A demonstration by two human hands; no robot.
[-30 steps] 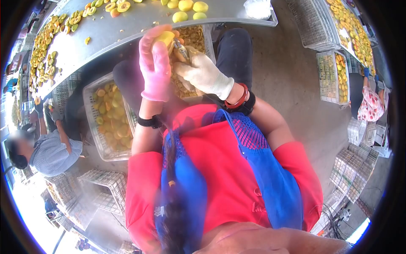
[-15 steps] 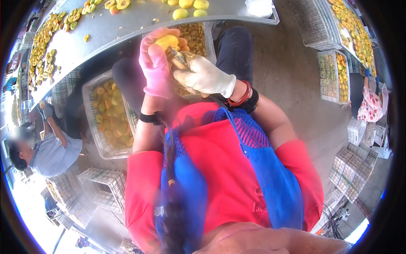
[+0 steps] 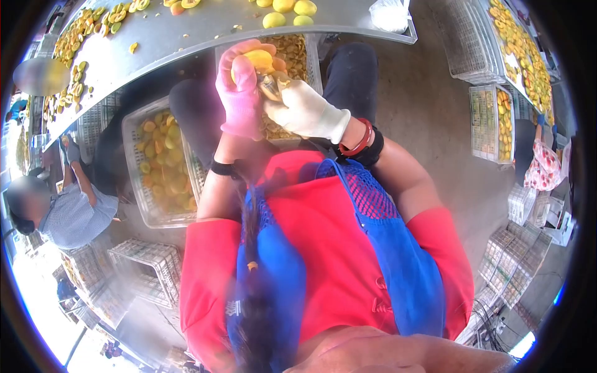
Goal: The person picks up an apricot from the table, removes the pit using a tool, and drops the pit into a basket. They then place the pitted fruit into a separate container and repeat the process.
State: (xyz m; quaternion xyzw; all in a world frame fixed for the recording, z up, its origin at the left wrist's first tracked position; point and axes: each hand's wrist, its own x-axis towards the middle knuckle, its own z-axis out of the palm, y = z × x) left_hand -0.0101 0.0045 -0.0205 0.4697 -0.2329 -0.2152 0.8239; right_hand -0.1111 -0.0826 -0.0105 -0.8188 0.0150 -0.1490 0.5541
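My left hand (image 3: 241, 93), in a pink glove, grips a yellow fruit (image 3: 259, 60) at chest height below the table edge. My right hand (image 3: 305, 113), in a white glove, holds a small metal pitting tool (image 3: 270, 86) whose tip is pressed into the fruit. Both hands touch over a white crate of pits and scraps (image 3: 292, 50). On the metal table (image 3: 168, 40) above lie whole yellow fruits (image 3: 285, 12) and several cut halves (image 3: 81, 31).
A white crate of fruit halves (image 3: 158, 165) stands at my left knee. A person in a grey shirt (image 3: 68, 214) works at left. Empty crates (image 3: 146, 273) sit on the floor. Another table with fruit (image 3: 516, 37) and a person (image 3: 544, 155) are at right.
Both hands with the fruit and tool have shifted slightly right and up in view. The tool has turned a little in the fruit.
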